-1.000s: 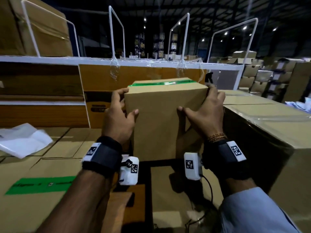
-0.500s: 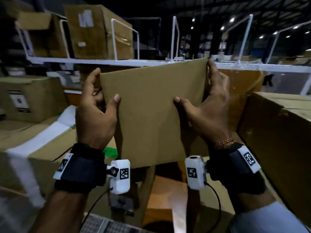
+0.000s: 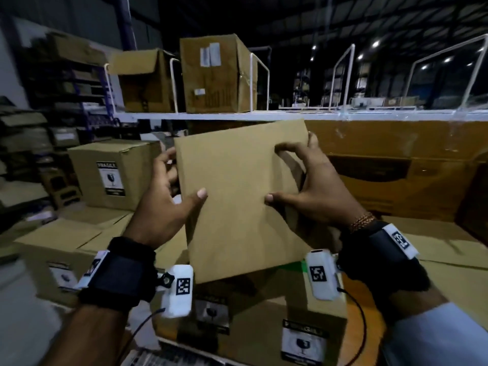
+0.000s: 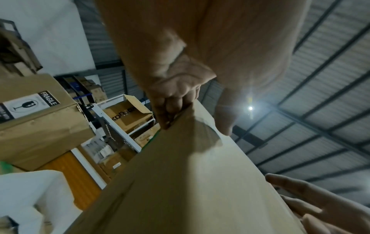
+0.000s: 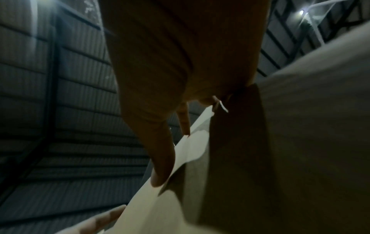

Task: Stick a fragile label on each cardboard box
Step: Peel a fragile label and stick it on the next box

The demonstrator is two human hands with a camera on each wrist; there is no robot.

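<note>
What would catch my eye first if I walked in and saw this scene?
A plain cardboard box held up in mid-view, the left hand and right hand gripping its sides. Behind it to the left sits a labelled box with a black-and-white fragile label; another fragile label shows below.

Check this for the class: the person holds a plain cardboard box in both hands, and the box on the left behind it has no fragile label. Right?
Not quite. Both hands, left hand and right hand, hold the plain box, but the box behind on the left already carries a fragile label, as the head view shows.
</note>
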